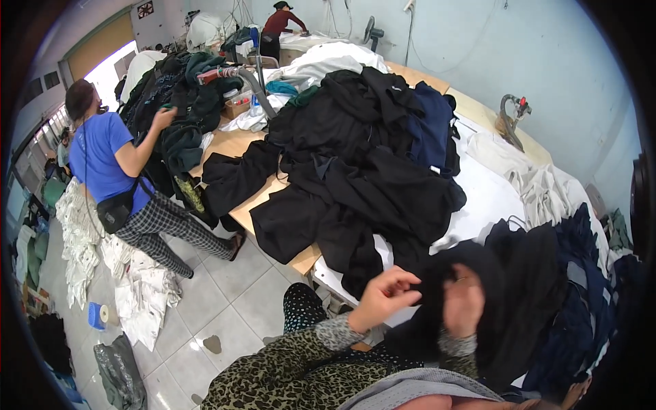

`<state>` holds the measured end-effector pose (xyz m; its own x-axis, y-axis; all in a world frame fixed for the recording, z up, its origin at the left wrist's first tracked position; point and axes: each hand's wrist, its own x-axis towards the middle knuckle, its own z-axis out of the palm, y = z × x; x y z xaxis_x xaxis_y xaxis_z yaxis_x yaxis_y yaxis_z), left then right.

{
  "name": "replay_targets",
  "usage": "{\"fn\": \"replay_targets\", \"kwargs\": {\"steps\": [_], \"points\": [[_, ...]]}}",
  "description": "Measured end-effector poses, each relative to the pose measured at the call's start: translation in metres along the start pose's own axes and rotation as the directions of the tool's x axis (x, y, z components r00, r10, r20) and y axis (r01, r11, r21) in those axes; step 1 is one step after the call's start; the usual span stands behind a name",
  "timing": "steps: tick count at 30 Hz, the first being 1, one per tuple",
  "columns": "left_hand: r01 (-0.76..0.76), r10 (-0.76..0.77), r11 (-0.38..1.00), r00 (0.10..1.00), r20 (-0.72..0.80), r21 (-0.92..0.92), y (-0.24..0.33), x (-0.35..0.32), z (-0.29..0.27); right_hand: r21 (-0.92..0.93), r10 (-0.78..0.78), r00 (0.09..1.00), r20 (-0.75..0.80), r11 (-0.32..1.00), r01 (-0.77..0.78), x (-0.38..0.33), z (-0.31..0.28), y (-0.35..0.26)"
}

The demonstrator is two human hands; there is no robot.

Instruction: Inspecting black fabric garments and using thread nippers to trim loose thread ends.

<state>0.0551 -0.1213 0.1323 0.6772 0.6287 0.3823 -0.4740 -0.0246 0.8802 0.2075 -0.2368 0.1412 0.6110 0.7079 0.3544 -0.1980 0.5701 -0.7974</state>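
Observation:
My left hand is in front of me at the table's near edge, fingers bent and thumb apart from the fingertips, with nothing visible between them. Close by on its right, my right hand is raised against a black garment; motion smears its fingers, so its grip is unclear. The black cloth hangs around and behind that hand, down toward my lap. Beyond both hands lies a large heap of black garments.
Dark blue garments pile up on my right, beside pale cloth. A cutting machine stands farther back. At left, a person in a blue shirt stands by dark garments; another person works at the far table. White cloth bundles lie on the floor.

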Motion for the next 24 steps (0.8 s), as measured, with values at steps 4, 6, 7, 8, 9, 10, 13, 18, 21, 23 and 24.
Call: {"fn": "replay_targets", "kwargs": {"steps": [4,6,7,8,9,10,13,18,21,23,24], "points": [[-0.07,0.069,0.919,0.997,0.015,0.389,-0.027,0.002,0.017,0.092,0.291,0.952,0.098,0.95,-0.3,-0.033,0.016,0.034],[-0.078,0.074,0.88,0.997,0.028,0.468,-0.045,-0.004,0.014,0.12,0.278,0.959,0.058,0.952,-0.283,-0.039,0.024,0.03],[-0.091,0.105,0.847,0.995,0.004,0.524,-0.046,-0.005,0.015,0.07,0.317,0.948,-0.033,0.947,-0.315,-0.042,0.023,0.029],[-0.1,0.136,0.81,0.991,-0.019,0.578,-0.048,-0.006,0.016,0.024,0.352,0.928,-0.124,0.936,-0.352,-0.044,0.022,0.028],[-0.096,0.111,0.807,0.994,0.01,0.583,-0.049,-0.007,0.016,-0.003,0.341,0.927,-0.157,0.938,-0.346,-0.046,0.023,0.026],[-0.094,0.112,0.807,0.994,0.006,0.584,-0.051,-0.006,0.016,-0.004,0.344,0.926,-0.154,0.937,-0.349,-0.047,0.023,0.024],[-0.252,0.309,0.709,0.951,0.031,0.658,-0.053,-0.004,0.018,-0.138,0.267,0.943,-0.2,0.945,-0.297,-0.05,0.027,0.014],[-0.305,0.306,0.752,0.947,0.101,0.585,-0.067,0.006,0.015,-0.292,0.176,0.967,-0.184,0.93,-0.225,-0.061,0.006,0.027],[-0.198,0.169,0.827,0.98,0.103,0.526,-0.068,0.005,0.007,-0.684,-0.004,0.987,-0.163,0.721,-0.11,-0.08,-0.016,0.056],[-0.086,0.006,0.881,0.985,0.172,0.465,-0.062,-0.001,0.006,-0.861,0.05,0.989,-0.139,0.487,-0.146,-0.09,-0.03,0.068],[-0.032,-0.106,0.882,0.959,0.263,0.47,-0.059,-0.003,0.01,-0.735,0.08,0.964,-0.254,0.632,-0.246,-0.098,-0.049,0.085]]}}
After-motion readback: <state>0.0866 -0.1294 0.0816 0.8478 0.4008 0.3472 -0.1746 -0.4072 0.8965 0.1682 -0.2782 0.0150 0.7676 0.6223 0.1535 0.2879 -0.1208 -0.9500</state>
